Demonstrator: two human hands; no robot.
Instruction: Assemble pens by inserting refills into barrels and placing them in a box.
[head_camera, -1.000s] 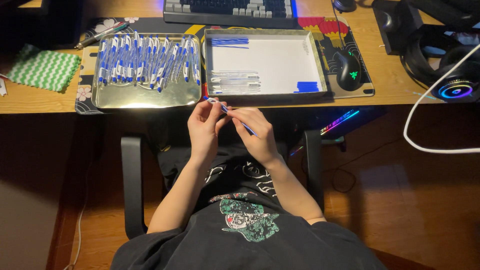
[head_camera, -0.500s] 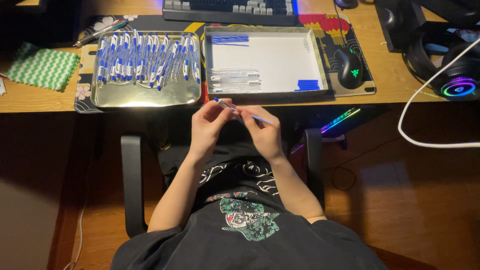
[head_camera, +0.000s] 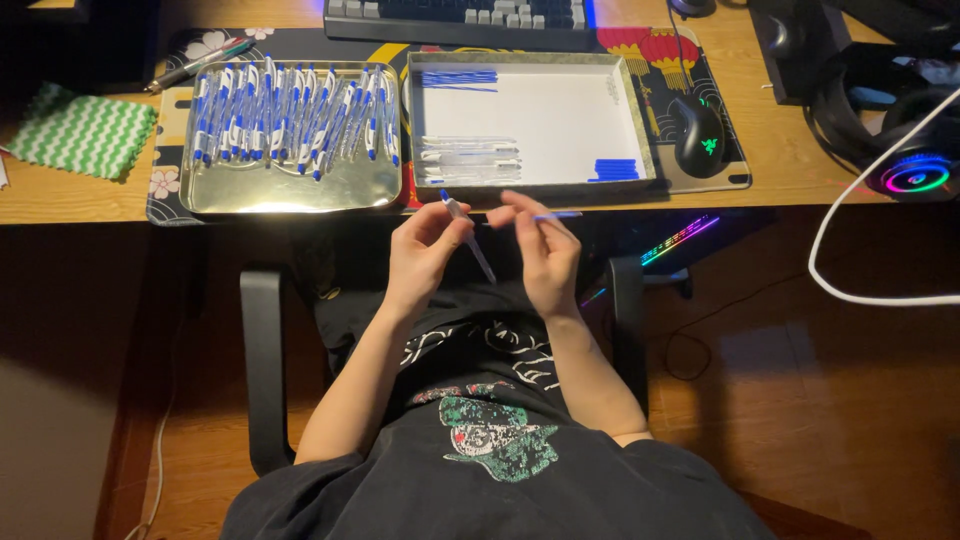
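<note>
Hands (head_camera: 430, 250) have pulled pen barrel (head_camera: 468, 238) and refill (head_camera: 556, 215) apart.

Open room is found below the desk edge (head_camera: 300, 212), between the two armrests (head_camera: 262, 370). Forward reach is bounded by the metal tray of pens (head_camera: 292, 185) and the white-lined tray (head_camera: 640, 130), set just beside each other. Rightward passage is obstructed by the mouse (head_camera: 700, 135), headset (head_camera: 905, 165) and white cable (head_camera: 850, 290).

Blue-and-white pens (head_camera: 290, 115), silver tray (head_camera: 290, 188), white tray (head_camera: 545, 112), green zigzag cloth (head_camera: 82, 132), black mouse (head_camera: 698, 135)
</note>
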